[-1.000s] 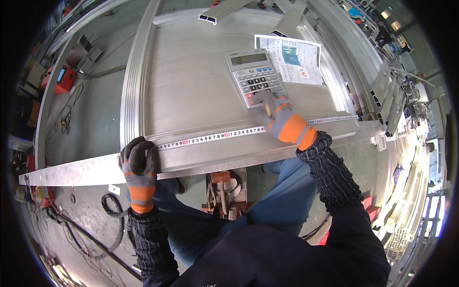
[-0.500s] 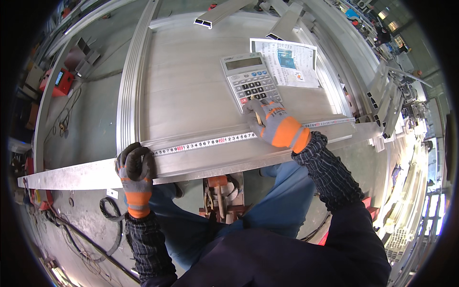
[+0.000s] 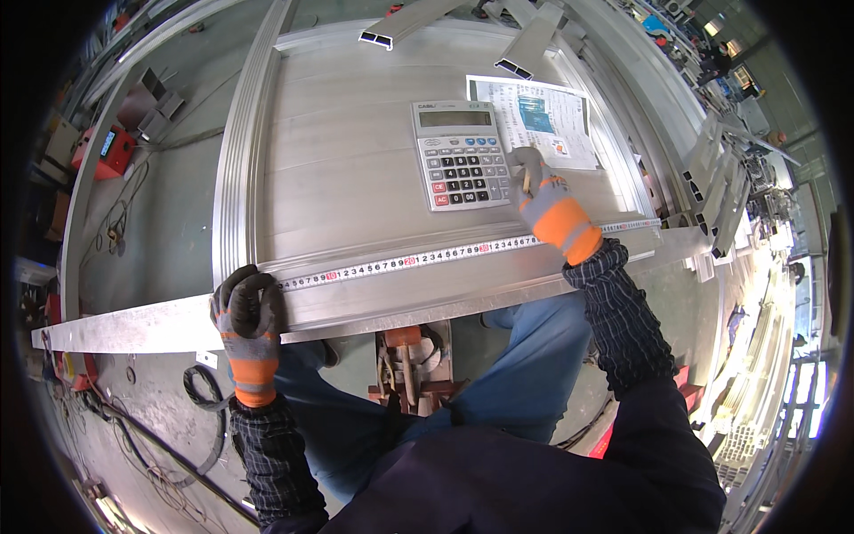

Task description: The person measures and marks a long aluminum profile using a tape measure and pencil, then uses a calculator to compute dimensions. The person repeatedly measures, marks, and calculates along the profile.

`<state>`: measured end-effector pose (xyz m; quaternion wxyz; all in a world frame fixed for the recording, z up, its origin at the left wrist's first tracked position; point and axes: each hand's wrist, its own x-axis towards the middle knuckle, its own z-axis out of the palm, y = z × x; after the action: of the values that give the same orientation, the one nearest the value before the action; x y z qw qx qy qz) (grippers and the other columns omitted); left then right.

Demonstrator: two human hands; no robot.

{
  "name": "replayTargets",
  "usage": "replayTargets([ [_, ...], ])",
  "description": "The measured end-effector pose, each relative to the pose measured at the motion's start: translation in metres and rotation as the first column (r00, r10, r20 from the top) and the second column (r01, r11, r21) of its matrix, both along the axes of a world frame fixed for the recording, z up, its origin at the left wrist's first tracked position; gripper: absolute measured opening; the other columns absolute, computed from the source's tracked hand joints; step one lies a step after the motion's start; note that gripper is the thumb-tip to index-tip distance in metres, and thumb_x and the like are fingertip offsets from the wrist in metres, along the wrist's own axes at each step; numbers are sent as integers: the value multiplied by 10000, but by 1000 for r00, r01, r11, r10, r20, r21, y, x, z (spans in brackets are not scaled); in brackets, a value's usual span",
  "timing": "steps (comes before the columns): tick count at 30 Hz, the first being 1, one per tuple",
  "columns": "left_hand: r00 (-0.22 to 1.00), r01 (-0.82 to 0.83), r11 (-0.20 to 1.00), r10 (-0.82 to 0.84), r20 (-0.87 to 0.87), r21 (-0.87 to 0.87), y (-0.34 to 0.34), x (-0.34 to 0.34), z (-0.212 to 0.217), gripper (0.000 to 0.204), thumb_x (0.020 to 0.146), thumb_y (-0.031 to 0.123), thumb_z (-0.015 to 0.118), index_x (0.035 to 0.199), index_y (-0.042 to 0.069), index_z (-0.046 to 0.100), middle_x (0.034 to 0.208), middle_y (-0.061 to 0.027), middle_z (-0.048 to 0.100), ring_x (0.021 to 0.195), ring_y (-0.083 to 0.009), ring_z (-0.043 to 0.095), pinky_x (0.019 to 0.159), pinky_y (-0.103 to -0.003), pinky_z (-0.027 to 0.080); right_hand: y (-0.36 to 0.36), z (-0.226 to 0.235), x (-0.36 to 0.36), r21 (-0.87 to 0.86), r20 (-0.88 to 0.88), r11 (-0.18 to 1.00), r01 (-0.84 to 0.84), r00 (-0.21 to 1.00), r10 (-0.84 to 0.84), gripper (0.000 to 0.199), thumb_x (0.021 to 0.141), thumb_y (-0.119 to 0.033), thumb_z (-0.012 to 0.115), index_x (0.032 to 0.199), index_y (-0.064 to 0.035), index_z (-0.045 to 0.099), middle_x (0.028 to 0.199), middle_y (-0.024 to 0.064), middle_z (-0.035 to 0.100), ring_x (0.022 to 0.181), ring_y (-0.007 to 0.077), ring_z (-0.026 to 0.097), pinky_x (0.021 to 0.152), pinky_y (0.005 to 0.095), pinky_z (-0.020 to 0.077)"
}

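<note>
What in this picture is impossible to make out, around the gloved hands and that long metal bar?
- Right hand, head view: a thin stick-like thing in its fingers, too small to identify.
- Left hand: the tape measure end, covered by the glove.
- Aluminium bar: both ends fade into the dark rim.
- Calculator display: too small.

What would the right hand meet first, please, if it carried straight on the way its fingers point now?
Most likely the grey calculator. The right hand lies beside the calculator's right edge, fingers angled up and to the left toward the keypad. The printed sheet lies just beyond, so depth leaves some doubt.
</note>
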<state>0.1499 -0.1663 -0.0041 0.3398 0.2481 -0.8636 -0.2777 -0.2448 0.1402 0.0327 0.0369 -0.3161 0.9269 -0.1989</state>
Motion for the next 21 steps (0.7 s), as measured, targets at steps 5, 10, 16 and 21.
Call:
replayTargets([
  [5, 1000, 15, 1000, -15, 3, -6, -3, -1, -5, 201, 1000, 115, 766, 1187, 80, 833, 1311, -153, 784, 1274, -390, 677, 1160, -530, 502, -18, 0, 25, 30, -69, 920, -391, 917, 392, 578, 995, -296, 755, 1522, -91, 631, 1370, 262, 758, 1257, 501, 709, 1135, 576, 556],
  [10, 1000, 18, 1000, -18, 5, 10, 0, -3, 0, 196, 999, 93, 776, 1186, 63, 827, 1309, -165, 780, 1255, -397, 686, 1135, -528, 529, -30, -11, 29, 123, -130, 911, -394, 904, 408, 408, 1010, -151, 720, 1410, -136, 646, 1285, 209, 778, 1190, 471, 709, 1051, 599, 549],
  [16, 1000, 16, 1000, -16, -8, 2, 1, 0, 0, 193, 997, 59, 780, 1184, 57, 825, 1302, -167, 779, 1242, -396, 690, 1114, -521, 538, -34, -3, 25, 70, -87, 913, -403, 909, 408, 349, 1008, -143, 689, 1354, -137, 648, 1249, 198, 783, 1157, 471, 724, 1056, 601, 552],
  [21, 1000, 27, 999, -28, -5, -38, -1, -2, -2, 193, 996, 51, 785, 1185, 54, 823, 1302, -164, 779, 1242, -387, 693, 1112, -510, 540, -30, -12, 19, 115, -73, 878, -465, 877, 474, 455, 1042, -284, 677, 1467, -132, 612, 1250, 263, 781, 1148, 483, 737, 1091, 601, 553],
])
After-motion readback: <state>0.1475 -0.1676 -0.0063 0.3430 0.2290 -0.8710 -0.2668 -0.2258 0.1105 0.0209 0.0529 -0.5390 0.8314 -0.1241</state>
